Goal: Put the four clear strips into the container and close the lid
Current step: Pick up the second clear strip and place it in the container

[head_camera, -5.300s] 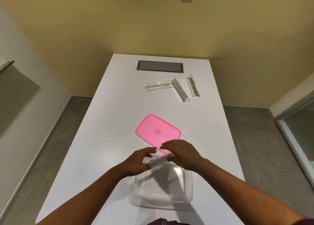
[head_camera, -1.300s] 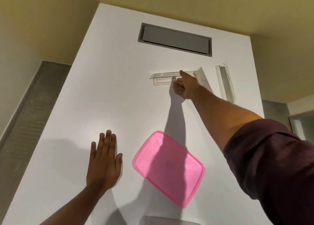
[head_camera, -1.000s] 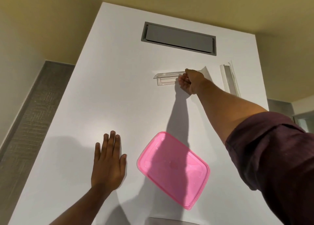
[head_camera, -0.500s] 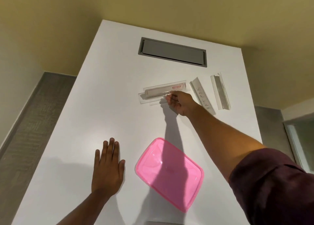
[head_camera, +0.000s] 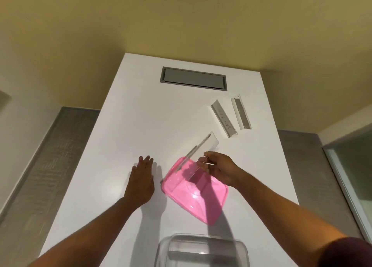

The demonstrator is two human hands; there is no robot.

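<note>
My right hand [head_camera: 219, 171] pinches a clear strip [head_camera: 198, 151] and holds it tilted in the air above the pink lid [head_camera: 193, 198], which lies flat on the white table [head_camera: 130, 125]. My left hand [head_camera: 142, 181] rests palm down on the table, fingers spread, just left of the lid. Two more clear strips [head_camera: 224, 118] [head_camera: 241, 113] lie side by side at the far right. The clear container [head_camera: 201, 250] stands open at the near edge, with one strip [head_camera: 193, 253] lying inside it.
A grey cable hatch [head_camera: 193, 78] is set into the far end of the table. Yellow walls stand behind the table, grey carpet runs along both sides, and a glass panel [head_camera: 354, 182] is at the right.
My right hand lifted the clear strip off the far part of the table and carried it back toward me, over the pink lid. My left hand stayed flat on the table.
</note>
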